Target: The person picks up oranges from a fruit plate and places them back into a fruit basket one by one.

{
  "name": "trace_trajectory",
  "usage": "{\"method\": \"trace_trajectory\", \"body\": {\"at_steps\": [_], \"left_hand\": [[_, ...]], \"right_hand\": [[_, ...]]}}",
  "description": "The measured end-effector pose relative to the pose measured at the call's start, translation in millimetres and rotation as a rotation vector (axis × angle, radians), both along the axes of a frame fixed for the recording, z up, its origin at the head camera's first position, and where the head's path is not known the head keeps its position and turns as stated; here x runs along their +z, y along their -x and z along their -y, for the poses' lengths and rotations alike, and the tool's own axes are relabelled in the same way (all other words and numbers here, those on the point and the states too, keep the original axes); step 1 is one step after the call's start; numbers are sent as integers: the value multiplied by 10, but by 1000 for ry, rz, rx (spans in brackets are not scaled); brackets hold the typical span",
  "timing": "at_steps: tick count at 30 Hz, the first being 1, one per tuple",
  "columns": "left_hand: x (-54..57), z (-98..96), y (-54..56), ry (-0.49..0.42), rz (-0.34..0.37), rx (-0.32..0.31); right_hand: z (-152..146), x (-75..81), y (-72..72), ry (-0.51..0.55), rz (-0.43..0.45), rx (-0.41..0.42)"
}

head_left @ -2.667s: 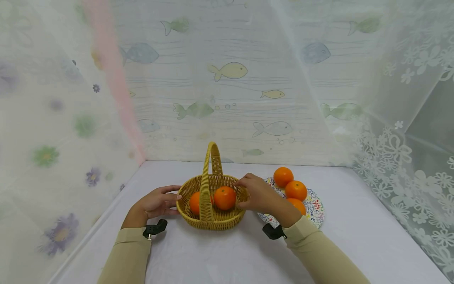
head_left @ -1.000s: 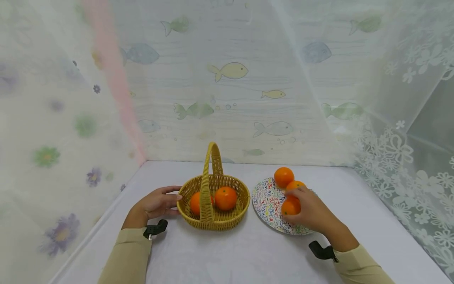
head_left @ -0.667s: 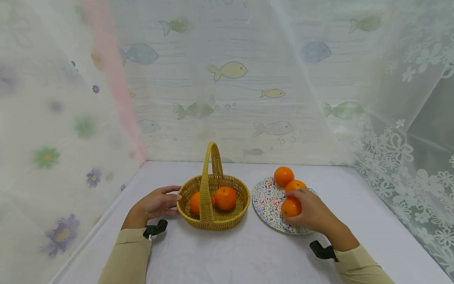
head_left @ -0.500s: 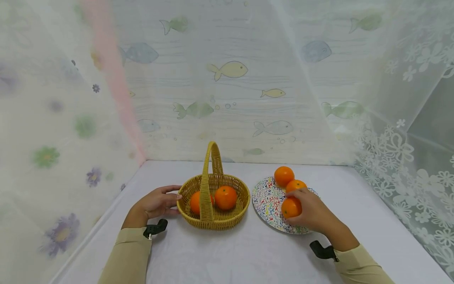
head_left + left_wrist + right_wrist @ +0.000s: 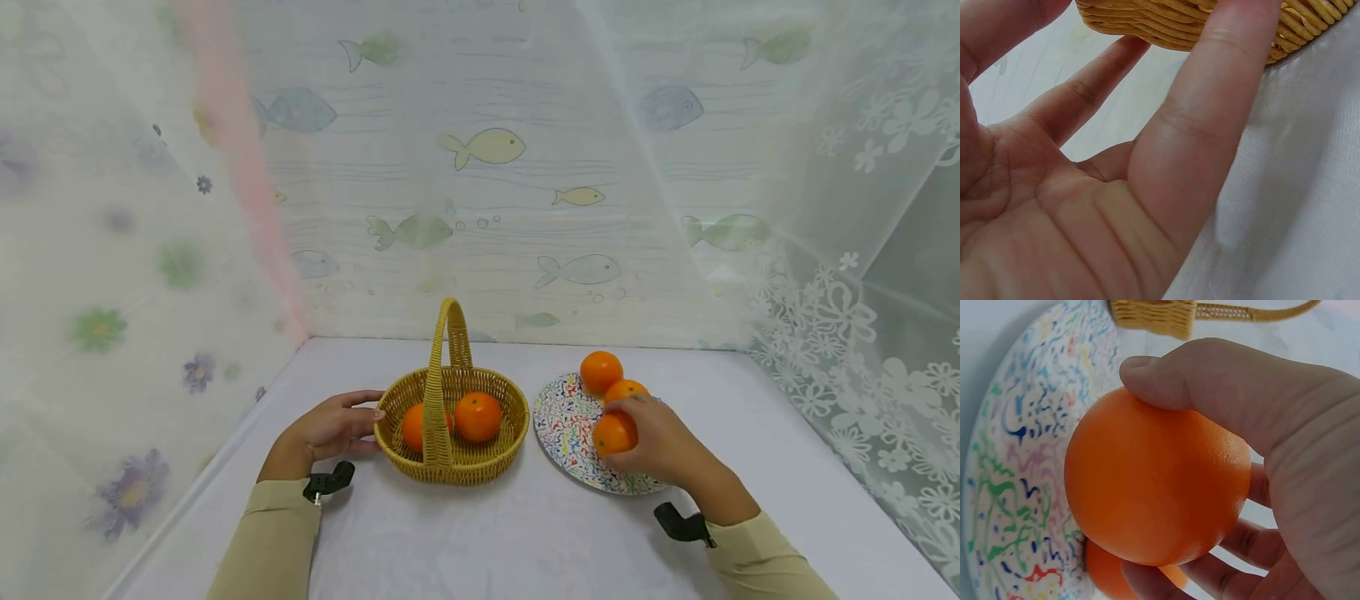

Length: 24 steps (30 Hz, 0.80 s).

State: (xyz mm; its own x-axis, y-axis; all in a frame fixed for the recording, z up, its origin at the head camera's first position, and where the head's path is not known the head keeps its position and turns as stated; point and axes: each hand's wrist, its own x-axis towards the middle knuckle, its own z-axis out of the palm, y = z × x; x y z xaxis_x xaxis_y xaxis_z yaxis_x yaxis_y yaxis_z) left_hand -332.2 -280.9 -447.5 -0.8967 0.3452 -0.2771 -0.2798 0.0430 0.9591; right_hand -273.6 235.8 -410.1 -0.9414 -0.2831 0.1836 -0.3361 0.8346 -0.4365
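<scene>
My right hand (image 5: 660, 442) grips an orange (image 5: 1157, 478) at the near right part of the patterned plate (image 5: 566, 433). Its thumb presses one side and the fingers wrap the other. Two more oranges, the far one (image 5: 601, 372) and the middle one (image 5: 627, 391), are behind it; my hand partly covers the middle one. My left hand (image 5: 337, 429) touches the left side of the yellow wicker basket (image 5: 450, 473) with fairly straight fingers; in the left wrist view the thumb (image 5: 1210, 106) meets the weave. Two oranges lie inside the basket, one (image 5: 477, 417) right of the handle, one (image 5: 414, 428) partly behind it.
A tall arched handle (image 5: 435, 358) rises over the basket. White cloth (image 5: 480, 542) covers the table. A fish-print curtain (image 5: 480, 192) hangs behind, with sheer flowered curtains (image 5: 847, 308) at the sides.
My right hand has moved from the basket's right side to the plate and taken hold of the near orange, which has just shifted slightly. My left hand has stayed on the basket.
</scene>
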Motion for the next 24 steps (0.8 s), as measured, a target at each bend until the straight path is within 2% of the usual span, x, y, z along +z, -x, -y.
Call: {"method": "trace_trajectory", "body": {"at_steps": [7,24], "left_hand": [[0,0,-4,-3,2,2],[-5,6,11,-11,14,8]], "right_hand": [[56,35,25,40,-48,38],[231,123,63,56,-50,42]]}}
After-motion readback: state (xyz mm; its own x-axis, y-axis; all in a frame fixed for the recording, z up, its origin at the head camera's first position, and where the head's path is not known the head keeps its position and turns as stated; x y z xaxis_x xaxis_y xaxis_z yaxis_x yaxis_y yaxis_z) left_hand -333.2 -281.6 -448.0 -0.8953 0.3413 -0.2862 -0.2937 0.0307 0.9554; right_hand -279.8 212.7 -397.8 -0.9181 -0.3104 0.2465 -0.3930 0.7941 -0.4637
